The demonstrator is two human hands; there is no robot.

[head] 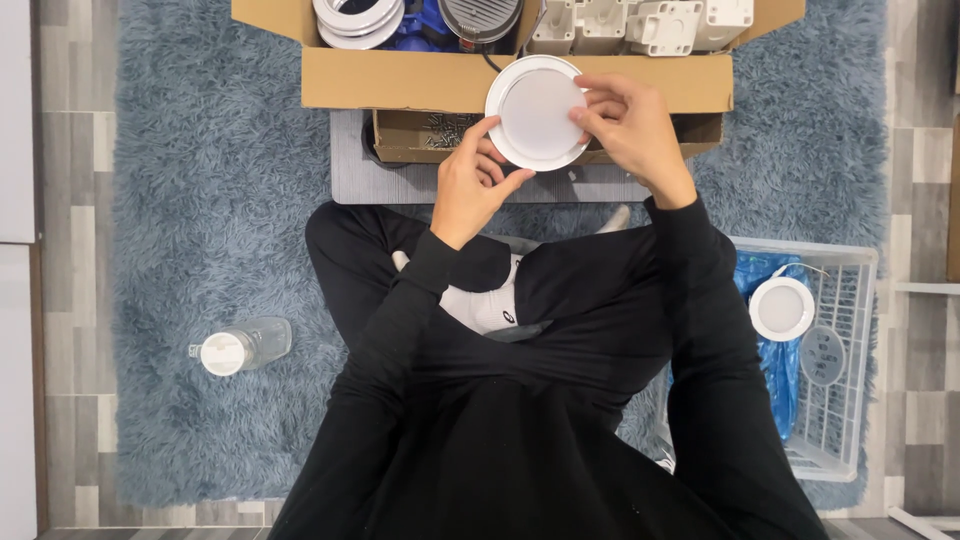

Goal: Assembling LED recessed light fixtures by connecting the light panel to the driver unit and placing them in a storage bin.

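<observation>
Round white light panel (536,110) held up over the grey board (400,182), flat frosted face turned up toward the camera; being a disc, no long axis to tell. Left hand (472,185) pinching the lower left rim, thumb on the front edge, fingers curled behind; right hand (630,125) gripping the right rim, fingertips (590,100) lying on the face. Behind it a large cardboard box (420,80) of white and grey parts, and a smaller open box (400,135) just beneath. Seated cross-legged on a blue shaggy rug (200,200); clear bottle (243,346) lying to the left; white wire basket (845,300) to the right holding a second round panel (782,308) face up.
</observation>
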